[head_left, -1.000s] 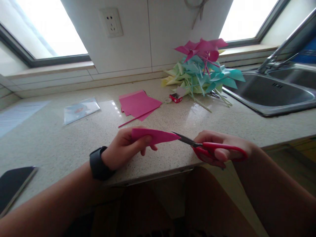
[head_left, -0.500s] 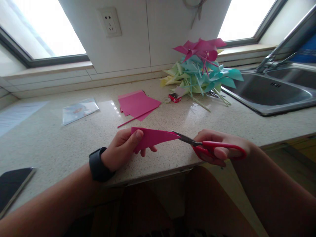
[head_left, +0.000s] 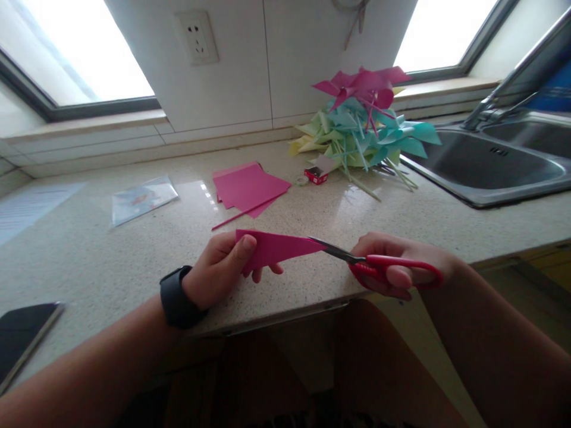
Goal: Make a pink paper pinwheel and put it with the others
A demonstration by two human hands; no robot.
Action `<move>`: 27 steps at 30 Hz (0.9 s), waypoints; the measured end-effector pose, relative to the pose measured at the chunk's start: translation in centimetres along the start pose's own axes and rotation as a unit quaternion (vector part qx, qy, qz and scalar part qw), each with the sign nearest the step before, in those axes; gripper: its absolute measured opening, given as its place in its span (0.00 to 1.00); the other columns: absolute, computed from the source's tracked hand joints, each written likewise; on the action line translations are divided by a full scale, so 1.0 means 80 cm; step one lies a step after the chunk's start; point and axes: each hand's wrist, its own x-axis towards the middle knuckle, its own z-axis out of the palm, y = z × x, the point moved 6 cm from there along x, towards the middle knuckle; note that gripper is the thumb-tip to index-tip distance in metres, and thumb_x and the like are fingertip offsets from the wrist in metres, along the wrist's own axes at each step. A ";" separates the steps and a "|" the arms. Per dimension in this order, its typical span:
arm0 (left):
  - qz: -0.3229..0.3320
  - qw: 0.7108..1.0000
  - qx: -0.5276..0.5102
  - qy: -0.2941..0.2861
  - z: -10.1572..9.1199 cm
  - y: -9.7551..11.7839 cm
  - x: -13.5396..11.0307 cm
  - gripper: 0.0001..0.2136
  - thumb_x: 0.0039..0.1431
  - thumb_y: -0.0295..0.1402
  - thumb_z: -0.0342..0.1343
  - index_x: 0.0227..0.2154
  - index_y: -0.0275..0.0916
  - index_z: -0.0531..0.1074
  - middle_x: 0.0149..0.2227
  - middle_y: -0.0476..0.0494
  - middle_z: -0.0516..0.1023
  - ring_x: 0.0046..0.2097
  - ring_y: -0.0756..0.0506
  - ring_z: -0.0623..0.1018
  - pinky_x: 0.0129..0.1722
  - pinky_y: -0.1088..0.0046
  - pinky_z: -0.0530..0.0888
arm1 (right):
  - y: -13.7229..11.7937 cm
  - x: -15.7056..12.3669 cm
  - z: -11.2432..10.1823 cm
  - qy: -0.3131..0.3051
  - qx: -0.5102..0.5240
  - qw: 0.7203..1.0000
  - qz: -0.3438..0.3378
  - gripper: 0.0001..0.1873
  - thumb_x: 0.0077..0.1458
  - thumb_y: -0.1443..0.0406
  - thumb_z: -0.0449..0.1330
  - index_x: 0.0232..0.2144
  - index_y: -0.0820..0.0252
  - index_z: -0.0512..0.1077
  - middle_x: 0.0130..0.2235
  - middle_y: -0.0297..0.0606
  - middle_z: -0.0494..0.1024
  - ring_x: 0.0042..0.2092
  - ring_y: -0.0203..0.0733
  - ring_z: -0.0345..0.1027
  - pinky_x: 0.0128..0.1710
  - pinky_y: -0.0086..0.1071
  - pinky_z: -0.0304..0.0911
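Observation:
My left hand (head_left: 223, 267), with a black watch on the wrist, pinches a folded pink paper triangle (head_left: 279, 248) above the counter's front edge. Thumb lies on top of the paper, fingers underneath. My right hand (head_left: 397, 261) grips red-handled scissors (head_left: 379, 266). Their dark blades point left and touch the pointed right tip of the paper.
A stack of pink paper sheets (head_left: 247, 187) and a thin pink stick lie on the speckled counter (head_left: 89, 261). A pile of pink, teal and yellow paper pinwheels (head_left: 361, 128) stands by the steel sink (head_left: 491, 166). A small red box (head_left: 316, 175), a plastic sleeve (head_left: 141, 199) and a dark phone (head_left: 24, 339) lie about.
My left thumb has shifted onto the top of the paper, and the triangle has tilted slightly. The scissors stay at its tip, blades closing a little.

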 end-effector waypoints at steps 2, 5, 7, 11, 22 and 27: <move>0.000 1.000 0.002 0.000 0.000 -0.001 0.000 0.28 0.68 0.54 0.45 0.33 0.32 0.78 0.29 0.36 0.84 0.22 0.49 0.74 0.20 0.75 0.66 | 0.000 0.000 0.000 -0.002 0.000 1.000 -0.002 0.28 0.55 0.43 0.63 0.24 0.62 0.66 0.19 0.28 0.67 0.17 0.25 0.53 0.13 0.21 0.45; 0.005 1.000 -0.006 -0.001 -0.001 -0.002 0.000 0.27 0.68 0.53 0.45 0.34 0.33 0.79 0.30 0.37 0.84 0.22 0.50 0.74 0.20 0.75 0.66 | -0.001 -0.001 0.000 0.000 -0.008 1.000 -0.005 0.28 0.56 0.44 0.63 0.23 0.63 0.66 0.19 0.28 0.67 0.18 0.25 0.54 0.14 0.20 0.46; 0.012 1.000 -0.016 -0.005 0.000 -0.001 0.000 0.26 0.68 0.52 0.46 0.35 0.33 0.78 0.31 0.38 0.84 0.22 0.50 0.74 0.20 0.76 0.67 | -0.001 -0.002 -0.001 0.000 -0.013 1.000 -0.005 0.28 0.56 0.44 0.63 0.23 0.63 0.66 0.19 0.28 0.67 0.18 0.25 0.53 0.14 0.20 0.46; 0.018 1.000 -0.016 -0.001 -0.001 0.000 -0.001 0.26 0.68 0.52 0.46 0.36 0.33 0.78 0.30 0.38 0.84 0.22 0.51 0.74 0.19 0.77 0.66 | 0.003 -0.004 -0.003 0.005 -0.017 1.000 0.012 0.27 0.57 0.45 0.63 0.24 0.63 0.66 0.19 0.28 0.67 0.17 0.25 0.53 0.14 0.19 0.47; 0.009 0.999 -0.018 -0.027 0.008 0.001 -0.003 0.27 0.67 0.54 0.46 0.36 0.33 0.79 0.28 0.39 0.84 0.21 0.51 0.71 0.19 0.76 0.65 | 0.005 -0.004 -0.002 0.006 -0.004 0.999 0.041 0.31 0.48 0.40 0.66 0.23 0.62 0.67 0.18 0.28 0.67 0.16 0.26 0.54 0.13 0.21 0.44; 0.002 0.999 -0.033 0.007 0.007 -0.003 0.000 0.24 0.68 0.51 0.48 0.36 0.33 0.76 0.27 0.40 0.83 0.19 0.52 0.70 0.17 0.78 0.63 | 0.014 -0.005 -0.004 0.026 0.000 0.995 0.099 0.34 0.39 0.37 0.68 0.20 0.62 0.67 0.15 0.28 0.65 0.16 0.27 0.53 0.12 0.23 0.42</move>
